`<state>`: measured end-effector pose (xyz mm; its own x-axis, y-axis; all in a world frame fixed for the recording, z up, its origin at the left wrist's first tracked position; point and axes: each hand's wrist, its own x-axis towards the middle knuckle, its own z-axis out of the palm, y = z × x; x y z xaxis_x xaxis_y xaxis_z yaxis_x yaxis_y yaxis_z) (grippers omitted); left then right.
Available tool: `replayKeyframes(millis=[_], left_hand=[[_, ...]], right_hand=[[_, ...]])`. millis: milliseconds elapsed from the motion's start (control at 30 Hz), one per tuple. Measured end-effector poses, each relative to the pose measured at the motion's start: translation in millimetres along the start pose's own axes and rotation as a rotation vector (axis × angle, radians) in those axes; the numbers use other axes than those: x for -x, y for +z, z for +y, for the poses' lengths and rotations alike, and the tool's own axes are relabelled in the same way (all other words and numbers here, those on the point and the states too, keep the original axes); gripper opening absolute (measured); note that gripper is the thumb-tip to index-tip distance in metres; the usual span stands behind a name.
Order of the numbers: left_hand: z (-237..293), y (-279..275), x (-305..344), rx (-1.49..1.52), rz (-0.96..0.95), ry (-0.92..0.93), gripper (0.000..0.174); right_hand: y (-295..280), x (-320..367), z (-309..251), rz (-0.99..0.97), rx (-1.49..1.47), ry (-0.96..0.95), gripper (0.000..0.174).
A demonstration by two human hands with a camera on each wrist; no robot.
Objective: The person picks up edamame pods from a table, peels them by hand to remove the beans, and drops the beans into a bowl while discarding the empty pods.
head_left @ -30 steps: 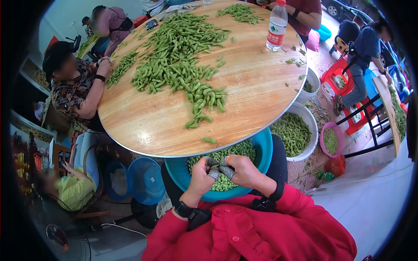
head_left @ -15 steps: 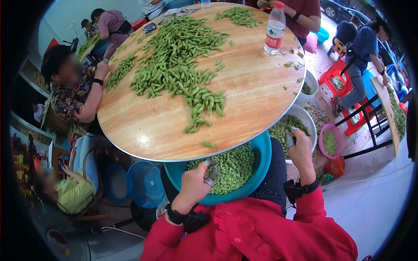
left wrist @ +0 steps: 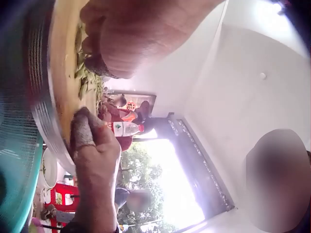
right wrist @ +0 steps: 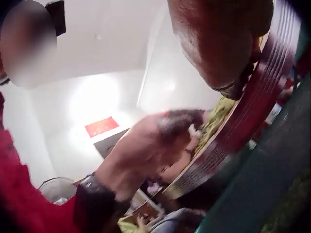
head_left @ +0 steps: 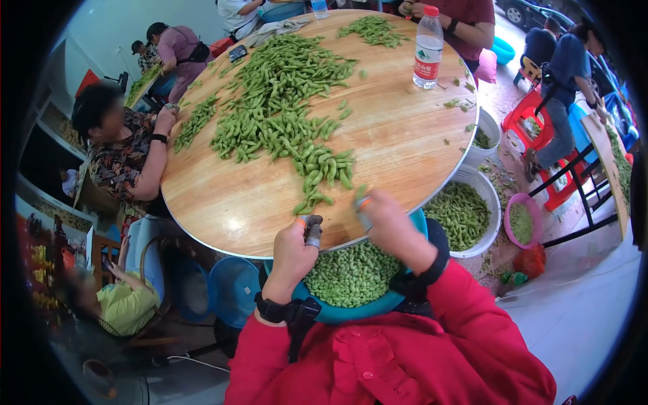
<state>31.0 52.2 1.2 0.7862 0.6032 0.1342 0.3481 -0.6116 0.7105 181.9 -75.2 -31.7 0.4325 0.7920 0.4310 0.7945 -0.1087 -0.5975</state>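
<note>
Accordingly, the findings run from the left edge across. A seated person in a patterned shirt leans an arm on the rim of the round wooden bench. Below the bench, near that person, stands a blue tub.

The left hand is raised at the near edge of the bench, above the teal basin. Its fingers wear grey covers with an orange tip and are curled, tips drawn together. Whether they clamp anything cannot be told from any view.

Just beyond that hand, on the bench, lies a trailing cluster of pods. It runs back into the large pile of pods spread over the middle and far side of the bench. The teal basin sits in the person's lap, partly under the bench edge, and is filled with shelled beans.

The right hand is blurred. It reaches over the bench edge, its covered fingertip close to the trailing cluster. The blur hides whether its fingers are apart or together.

Further right, a water bottle stands upright on the far side of the bench. On the floor beside the bench, a white bucket holds green pods. A pink bowl sits just beside it.
</note>
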Motion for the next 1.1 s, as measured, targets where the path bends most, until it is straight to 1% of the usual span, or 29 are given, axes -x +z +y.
replayKeyframes(millis=[33,67,100,133,167,233,333,400,433,500,533,633,733,833,933,1033,1100], left_hand=[[2.1,3.6,-4.6,-0.038,0.005,-0.011,0.017],[6.5,7.8,-9.6,-0.151,0.029,-0.016,0.018],[12.5,12.3,-15.8,-0.264,0.053,-0.018,0.020],[17.7,16.5,-22.5,-0.376,0.078,-0.019,0.021],[20.4,21.0,-28.8,-0.393,0.093,-0.021,0.022],[19.9,28.8,-37.2,-0.433,0.124,-0.035,0.024],[13.1,34.1,-41.6,-0.573,0.191,0.020,0.018],[11.3,32.2,-39.1,-0.581,0.177,0.016,0.016],[10.4,30.3,-37.4,-0.584,0.172,0.015,0.015],[5.6,24.1,-28.8,-0.528,0.175,0.061,0.018],[4.5,22.4,-26.6,-0.499,0.176,0.084,0.019],[11.3,19.4,-24.3,-0.410,0.196,0.077,0.024],[19.6,23.1,-36.6,-0.513,0.176,0.017,0.028],[15.0,29.2,-50.6,-0.533,0.136,-0.054,0.024],[12.2,31.1,-50.3,-0.558,0.150,-0.037,0.021],[5.0,29.0,-44.3,-0.607,0.193,0.062,0.017],[8.9,18.4,-37.3,-0.561,0.104,0.018,0.016]], right_hand=[[-18.3,-0.7,8.4,0.052,0.047,0.057,0.013],[-35.4,0.2,14.6,0.104,0.094,0.115,0.013],[-44.9,2.7,20.8,0.160,0.068,0.188,0.012],[-54.4,8.0,22.6,0.184,0.009,0.219,0.011],[-63.3,13.8,21.0,0.209,-0.052,0.249,0.010],[-70.2,27.3,14.0,0.187,-0.172,0.316,0.011],[-69.1,39.4,-2.7,0.171,-0.345,0.381,0.014],[-59.5,44.1,-9.9,0.131,-0.495,0.411,0.018],[-53.8,44.3,-14.1,0.113,-0.532,0.401,0.017],[-49.6,40.2,-24.2,0.030,-0.504,0.380,0.016],[-47.0,38.5,-26.5,0.017,-0.509,0.382,0.016],[-37.8,37.1,-30.2,-0.004,-0.517,0.377,0.015],[-33.9,39.6,-33.9,-0.001,-0.501,0.357,0.016],[-36.4,43.0,-37.0,-0.014,-0.494,0.380,0.016],[-38.1,46.8,-35.9,-0.007,-0.511,0.412,0.016],[-40.2,44.8,-36.0,0.009,-0.499,0.389,0.016],[-42.9,42.2,-36.4,0.035,-0.448,0.359,0.015]])
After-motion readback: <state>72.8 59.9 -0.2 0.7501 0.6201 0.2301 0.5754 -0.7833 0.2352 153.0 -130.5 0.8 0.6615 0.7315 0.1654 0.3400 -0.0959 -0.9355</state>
